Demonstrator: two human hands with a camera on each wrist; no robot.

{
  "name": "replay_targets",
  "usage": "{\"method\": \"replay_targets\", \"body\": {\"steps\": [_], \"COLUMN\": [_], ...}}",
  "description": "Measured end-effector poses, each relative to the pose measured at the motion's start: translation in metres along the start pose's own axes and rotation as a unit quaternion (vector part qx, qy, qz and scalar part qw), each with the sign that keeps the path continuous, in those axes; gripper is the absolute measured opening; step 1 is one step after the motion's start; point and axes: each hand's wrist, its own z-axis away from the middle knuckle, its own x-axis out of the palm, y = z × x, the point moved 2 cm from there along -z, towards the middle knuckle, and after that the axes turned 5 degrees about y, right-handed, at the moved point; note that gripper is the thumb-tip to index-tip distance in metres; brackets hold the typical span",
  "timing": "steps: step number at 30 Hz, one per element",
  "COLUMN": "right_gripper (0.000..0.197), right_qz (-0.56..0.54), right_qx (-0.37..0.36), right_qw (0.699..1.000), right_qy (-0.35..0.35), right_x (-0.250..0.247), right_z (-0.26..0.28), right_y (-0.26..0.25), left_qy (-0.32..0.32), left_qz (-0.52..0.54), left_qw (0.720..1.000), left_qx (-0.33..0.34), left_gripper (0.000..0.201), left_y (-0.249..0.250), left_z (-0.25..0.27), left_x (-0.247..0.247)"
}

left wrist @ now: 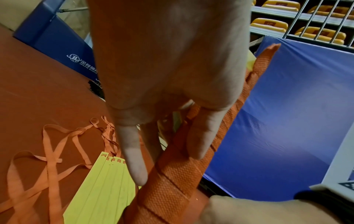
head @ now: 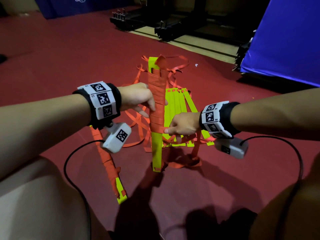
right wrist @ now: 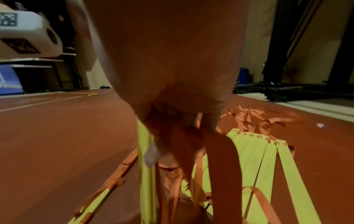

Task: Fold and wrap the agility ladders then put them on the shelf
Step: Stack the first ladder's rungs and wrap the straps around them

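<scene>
Right now your left hand (head: 138, 97) grips the bundled agility ladder (head: 156, 101) about halfway up its orange-wrapped stretch, thumb on the near face and fingers (left wrist: 201, 136) curled round it, as the left wrist view shows; your little finger sticks out straight alongside. You hold the bundle nearly upright above the red floor (head: 60, 58), its bare yellow lower end (head: 156, 153) pointing down and a loose orange strap tip at the top. Your right hand (head: 181, 125) sits lower, at the bottom edge of the wrapping, pinching the orange strap (head: 160, 129) between thumb and forefinger just beside the bundle; from your right wrist the strap (right wrist: 220, 159) hangs from your fingers, though blur hides the exact grip there. Behind the bundle a second ladder lies on the floor, its yellow rungs (head: 178, 108) side by side with orange straps (head: 174, 66) tangled loosely around them. To your left a third, already wrapped ladder (head: 109, 163) lies flat on the floor, yellow end toward you. A blue mat (head: 285, 40) stands at the right, dark metal frames (head: 164, 23) further back
</scene>
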Motion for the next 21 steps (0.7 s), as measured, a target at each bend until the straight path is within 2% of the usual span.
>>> {"method": "replay_targets", "body": {"steps": [4, 8, 12, 15, 17, 19, 21], "right_gripper": [0.052, 0.057, 0.056, 0.044, 0.037, 0.029, 0.011], "right_qz": [-0.011, 0.009, 0.047, 0.046, -0.003, -0.089, -0.122], "right_qx": [0.01, 0.026, 0.032, 0.011, -0.021, -0.047, -0.062], "right_qw": [0.997, 0.992, 0.993, 0.998, 1.0, 0.995, 0.99], "right_qy": [-0.072, -0.124, -0.101, -0.045, -0.009, -0.026, -0.039], "right_x": [0.014, 0.026, 0.018, 0.008, 0.005, 0.005, 0.005], "right_z": [-0.004, -0.016, -0.023, -0.024, -0.023, -0.021, -0.017], "right_y": [0.0, 0.0, 0.006, 0.006, 0.005, 0.004, 0.004], "left_qy": [0.0, -0.061, -0.067, -0.06, -0.061, -0.075, -0.089], "left_qz": [0.043, 0.1, 0.121, 0.143, 0.158, 0.162, 0.169], "left_qw": [0.999, 0.992, 0.989, 0.986, 0.983, 0.981, 0.978], "left_qx": [-0.014, -0.044, -0.055, -0.059, -0.066, -0.073, -0.079], "left_gripper": [0.037, 0.031, 0.03, 0.029, 0.028, 0.029, 0.03], "left_y": [-0.001, -0.003, -0.004, -0.008, -0.011, -0.013, -0.015], "left_z": [-0.001, 0.0, -0.002, -0.003, -0.005, -0.006, -0.006], "left_x": [0.007, 0.021, 0.023, 0.018, 0.015, 0.012, 0.009]}}
